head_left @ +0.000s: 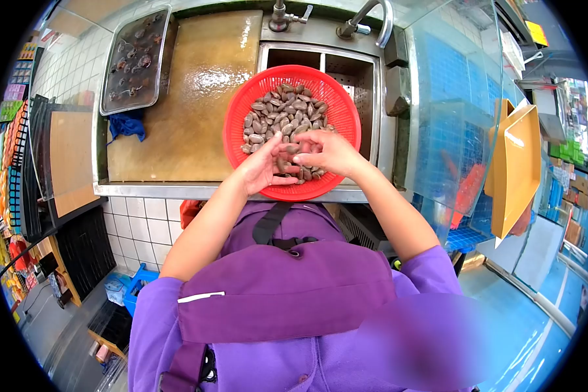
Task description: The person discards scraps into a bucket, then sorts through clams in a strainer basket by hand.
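Note:
A red plastic colander [236, 104] holds many brown-grey clams [284, 117]. Over its near side, my left hand [262, 166] is turned palm inward with the fingers spread apart. Opposite it, my right hand [330, 151] reaches in from the right, its fingers bent and its thumb held apart from them. A few clams [293, 149] lie between the two hands, slightly blurred; whether they touch my fingers is hard to tell. More shells lie just below my hands, partly covered by them.
Beneath the colander is a metal sink [369, 117] with a faucet [366, 26] behind. A wet brown board [189, 124] lies to the left, beside a clear-lidded tray [137, 62] of dark items and a blue cloth [127, 126]. Glass panels [447, 98] stand right.

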Demonstrator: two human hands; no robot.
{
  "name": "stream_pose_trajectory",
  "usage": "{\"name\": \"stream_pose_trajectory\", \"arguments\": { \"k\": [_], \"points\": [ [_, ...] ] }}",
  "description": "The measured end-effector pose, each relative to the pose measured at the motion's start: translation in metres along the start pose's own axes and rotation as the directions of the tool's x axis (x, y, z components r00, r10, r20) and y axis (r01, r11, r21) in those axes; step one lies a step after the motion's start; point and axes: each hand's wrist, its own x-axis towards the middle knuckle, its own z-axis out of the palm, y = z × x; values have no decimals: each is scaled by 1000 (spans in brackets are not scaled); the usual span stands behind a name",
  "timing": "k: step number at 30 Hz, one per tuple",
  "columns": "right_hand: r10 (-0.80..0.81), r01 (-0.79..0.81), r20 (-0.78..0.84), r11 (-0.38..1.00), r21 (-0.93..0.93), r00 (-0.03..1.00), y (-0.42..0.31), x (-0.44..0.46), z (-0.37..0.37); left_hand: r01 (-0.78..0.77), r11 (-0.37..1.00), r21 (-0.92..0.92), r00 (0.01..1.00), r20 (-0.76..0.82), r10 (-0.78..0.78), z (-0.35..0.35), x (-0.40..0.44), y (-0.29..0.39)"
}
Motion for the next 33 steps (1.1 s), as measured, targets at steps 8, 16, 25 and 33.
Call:
{"name": "stream_pose_trajectory", "arguments": {
  "k": [8, 16, 25, 33],
  "points": [
    [177, -228, -267, 958, -172, 947, 47, 40, 11, -237, 933, -272, 967, 26, 254, -43, -24, -5],
    [-238, 213, 6, 860, -464, 971, 12, 25, 69, -315, 904, -291, 945, -10, 326, -54, -27, -9],
    [-325, 171, -110, 721, -672, 939, 28, -11, 21, -318, 845, -429, 930, 30, 365, -62, -24, -11],
    [-192, 12, -473, 934, -357, 860, 17, 46, 65, -322, 863, -389, 933, 24, 360, -61, -27, -11]
  ]
}}
